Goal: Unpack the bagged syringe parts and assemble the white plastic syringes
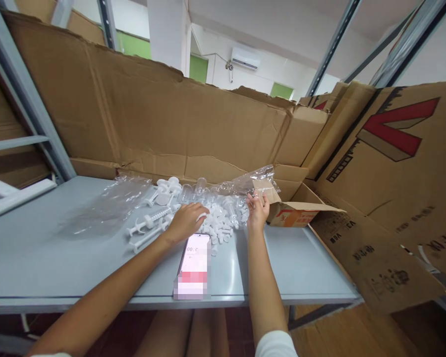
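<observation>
My left hand (189,221) reaches over a pile of small white plastic parts (219,223). Its fingers are curled, with a white plastic piece (201,216) showing at the fingertips. My right hand (258,212) is raised beside the open cardboard box (295,215), in front of a crumpled clear plastic bag (241,186). Its fingers are bent together, and what they hold is too small to make out. White plunger-like pieces (148,238) and round white discs (163,199) lie left of the pile. Clear plastic cylinders (200,186) stand or lie behind it.
A phone (193,263) showing a timer lies near the front edge of the grey table (96,277). A flat clear bag (107,206) is at left. Tall cardboard walls (208,129) enclose the back, with a printed carton (401,148) at right. Metal posts (26,89) rise at the sides.
</observation>
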`<state>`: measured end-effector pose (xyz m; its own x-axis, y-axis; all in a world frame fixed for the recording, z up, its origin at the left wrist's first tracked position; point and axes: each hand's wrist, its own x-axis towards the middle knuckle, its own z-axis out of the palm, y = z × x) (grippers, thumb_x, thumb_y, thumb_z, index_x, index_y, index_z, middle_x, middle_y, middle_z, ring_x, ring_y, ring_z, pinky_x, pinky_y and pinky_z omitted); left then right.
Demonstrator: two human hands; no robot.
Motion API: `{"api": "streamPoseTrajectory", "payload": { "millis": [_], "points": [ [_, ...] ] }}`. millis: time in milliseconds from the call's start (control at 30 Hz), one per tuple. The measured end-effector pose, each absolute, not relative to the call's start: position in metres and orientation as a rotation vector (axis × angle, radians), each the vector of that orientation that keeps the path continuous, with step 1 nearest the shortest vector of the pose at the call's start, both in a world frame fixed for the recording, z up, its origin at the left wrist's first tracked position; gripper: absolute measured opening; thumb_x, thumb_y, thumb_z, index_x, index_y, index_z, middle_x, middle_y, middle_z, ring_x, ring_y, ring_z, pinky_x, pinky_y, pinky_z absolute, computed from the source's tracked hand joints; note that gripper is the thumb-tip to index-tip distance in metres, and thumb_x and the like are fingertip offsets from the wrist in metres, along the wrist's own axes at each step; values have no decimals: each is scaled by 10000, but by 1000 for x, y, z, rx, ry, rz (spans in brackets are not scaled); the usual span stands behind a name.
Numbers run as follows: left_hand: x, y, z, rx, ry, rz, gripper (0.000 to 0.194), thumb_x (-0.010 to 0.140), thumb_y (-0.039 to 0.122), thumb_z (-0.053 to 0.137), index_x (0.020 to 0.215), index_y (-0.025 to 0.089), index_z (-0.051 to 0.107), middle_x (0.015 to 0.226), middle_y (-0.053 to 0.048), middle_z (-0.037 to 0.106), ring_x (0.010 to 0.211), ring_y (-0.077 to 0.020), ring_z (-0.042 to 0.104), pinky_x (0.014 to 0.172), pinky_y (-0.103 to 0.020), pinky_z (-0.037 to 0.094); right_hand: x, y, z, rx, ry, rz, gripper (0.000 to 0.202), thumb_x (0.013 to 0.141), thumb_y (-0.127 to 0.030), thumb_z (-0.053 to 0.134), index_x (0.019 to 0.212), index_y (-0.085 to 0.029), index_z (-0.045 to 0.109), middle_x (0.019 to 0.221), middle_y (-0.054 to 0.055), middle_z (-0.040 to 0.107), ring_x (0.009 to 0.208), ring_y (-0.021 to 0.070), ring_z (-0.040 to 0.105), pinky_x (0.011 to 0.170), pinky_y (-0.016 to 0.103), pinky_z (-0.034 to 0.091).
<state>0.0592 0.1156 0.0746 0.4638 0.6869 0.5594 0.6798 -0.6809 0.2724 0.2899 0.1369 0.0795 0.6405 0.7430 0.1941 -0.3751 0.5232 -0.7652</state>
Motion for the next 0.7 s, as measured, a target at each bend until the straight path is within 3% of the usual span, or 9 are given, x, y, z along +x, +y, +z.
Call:
{"api": "streamPoseTrajectory", "payload": {
  "millis": [100, 167, 267, 433, 700],
  "points": [
    [54, 119, 92, 2314, 1312, 1491, 243, 809, 308, 471, 1010, 209, 565, 1005, -49, 591, 888, -186, 540, 802, -322, 395, 283, 132, 85, -713, -571, 786, 592, 625, -247, 661, 1151, -209, 392, 1136, 99, 577, 795, 147, 654, 753, 312, 511],
    [51, 124, 101, 2119, 1303, 1600, 363, 771, 374, 522, 1096, 214, 522, 1074, -57, 566, 932, -191, 535, 812, -321, 409, 278, 129, 88, -696, -604, 857, 580, 619, -241, 672, 1136, -213, 411, 1127, 88, 583, 792, 147, 654, 733, 299, 514],
    [50, 133, 105, 1929, 1194, 1453, 435, 713, 429, 574, 1079, 199, 533, 1007, -63, 594, 893, -196, 560, 765, -319, 435, 271, 126, 91, -699, -662, 968, 552, 605, -230, 687, 1104, -215, 451, 1099, 69, 601, 782, 148, 655, 689, 276, 521],
    [44, 138, 93, 1650, 986, 1199, 317, 665, 455, 603, 739, 150, 565, 651, -22, 571, 624, -152, 558, 586, -274, 451, 270, 124, 92, -771, -710, 983, 505, 585, -200, 695, 1058, -203, 518, 1034, 54, 638, 689, 117, 643, 597, 229, 519],
    [35, 127, 88, 1679, 928, 1127, 392, 700, 452, 590, 965, 165, 556, 786, -38, 592, 707, -162, 580, 647, -274, 451, 265, 116, 96, -893, -899, 1156, 432, 560, -219, 695, 974, -191, 576, 838, 23, 682, 607, 124, 641, 498, 205, 483]
  ]
}}
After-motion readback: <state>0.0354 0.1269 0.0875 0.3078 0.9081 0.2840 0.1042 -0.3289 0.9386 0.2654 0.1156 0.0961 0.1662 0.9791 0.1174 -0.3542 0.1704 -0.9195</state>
